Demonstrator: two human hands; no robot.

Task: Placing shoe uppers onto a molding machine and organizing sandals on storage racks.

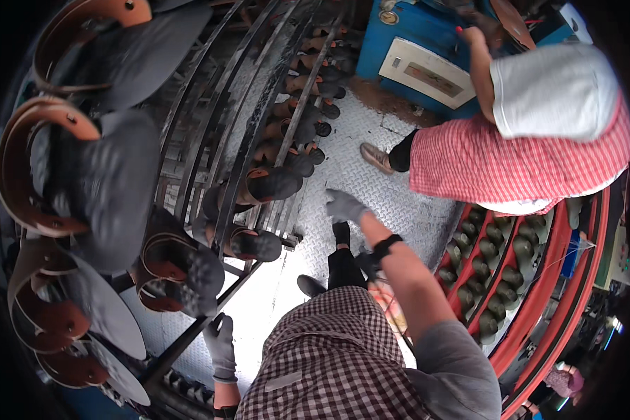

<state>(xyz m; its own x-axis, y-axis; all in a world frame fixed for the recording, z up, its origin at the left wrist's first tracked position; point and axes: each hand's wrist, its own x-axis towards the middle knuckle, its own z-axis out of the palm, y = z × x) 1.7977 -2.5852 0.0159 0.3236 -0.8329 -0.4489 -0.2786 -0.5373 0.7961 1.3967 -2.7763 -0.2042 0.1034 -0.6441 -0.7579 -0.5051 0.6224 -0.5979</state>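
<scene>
My left hand [221,346], in a grey glove, is beside the lower rail of a black metal rack [239,280]. Its fingers reach up to the rail; whether they touch it is unclear. Stretched out over the floor, my right hand [346,208] wears a grey glove too, its fingers extended with nothing seen in them. Closest to it on the rack is a brown-strapped sandal [276,183] with a black sole. Several more sandals [255,245] sit in rows along the rack. At the far left, large-looking sandals [112,182] hang close to the camera.
A co-worker in a red checked apron [483,157] stands at right, reaching to a blue machine [427,49]. Below the co-worker, a red-framed rack [567,280] holds rows of dark green foot-shaped pieces [493,269]. Patterned metal plate [364,133] covers the floor between.
</scene>
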